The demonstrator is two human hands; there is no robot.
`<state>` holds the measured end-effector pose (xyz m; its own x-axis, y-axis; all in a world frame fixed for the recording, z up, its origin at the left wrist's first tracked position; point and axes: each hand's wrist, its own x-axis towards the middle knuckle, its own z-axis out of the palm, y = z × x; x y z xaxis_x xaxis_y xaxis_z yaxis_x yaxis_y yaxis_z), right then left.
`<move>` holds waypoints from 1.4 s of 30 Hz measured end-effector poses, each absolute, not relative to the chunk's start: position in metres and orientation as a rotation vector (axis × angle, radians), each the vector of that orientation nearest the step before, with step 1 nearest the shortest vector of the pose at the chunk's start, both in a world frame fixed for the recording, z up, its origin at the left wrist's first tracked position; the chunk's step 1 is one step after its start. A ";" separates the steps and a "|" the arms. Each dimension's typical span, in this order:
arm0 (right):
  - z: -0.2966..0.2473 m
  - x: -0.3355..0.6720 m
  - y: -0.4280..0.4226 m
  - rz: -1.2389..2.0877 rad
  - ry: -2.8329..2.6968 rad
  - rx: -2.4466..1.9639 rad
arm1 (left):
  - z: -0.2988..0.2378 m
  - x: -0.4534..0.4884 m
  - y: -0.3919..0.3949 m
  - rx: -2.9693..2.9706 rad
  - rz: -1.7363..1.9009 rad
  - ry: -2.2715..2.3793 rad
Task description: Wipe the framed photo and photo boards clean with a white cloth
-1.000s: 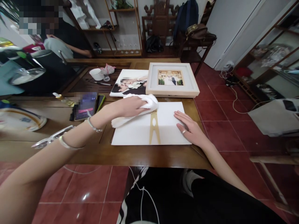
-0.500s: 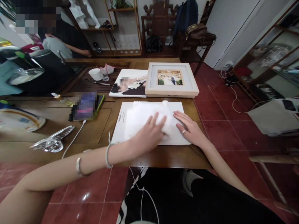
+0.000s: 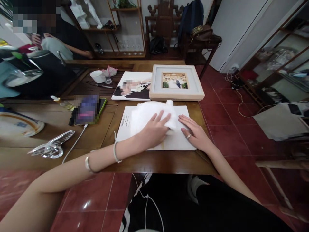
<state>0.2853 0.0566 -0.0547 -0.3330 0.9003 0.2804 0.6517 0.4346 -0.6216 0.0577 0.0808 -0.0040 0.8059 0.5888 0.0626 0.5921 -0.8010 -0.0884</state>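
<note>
On the tabletop lies a white panel [image 3: 124,135] with a barcode label near its left edge. Spread over much of it is a soft white cloth [image 3: 142,117]; whether it is fabric or paper is hard to tell. My left hand [image 3: 156,130] presses down on the cloth, its fingers partly spread on top and its thumb side bunching the cloth's near edge, slightly blurred. Flat on the panel's right side rests my right hand [image 3: 194,132], fingers stretched out, a ring on one of them, holding nothing.
Behind the panel are a framed photo [image 3: 177,82] and a photo print [image 3: 132,85]. Leftward lie a phone [image 3: 87,111] with a cable, a dropper bottle [image 3: 62,103], a shiny butterfly-shaped object [image 3: 51,145] and a white cup [image 3: 98,76]. A person [image 3: 70,38] sits across the table.
My left hand has moved slightly, and the cloth's far edge has pushed farther from me, baring more of the panel's near side. My right hand stays in place on the panel.
</note>
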 end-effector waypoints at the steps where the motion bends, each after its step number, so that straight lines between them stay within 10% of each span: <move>1: -0.055 0.285 0.057 0.541 -2.092 -1.298 | -0.006 0.060 0.089 -2.873 -0.074 -0.965; 42: -0.052 0.285 0.057 0.550 -2.103 -1.297 | 0.010 0.075 -0.009 -2.819 0.074 -0.676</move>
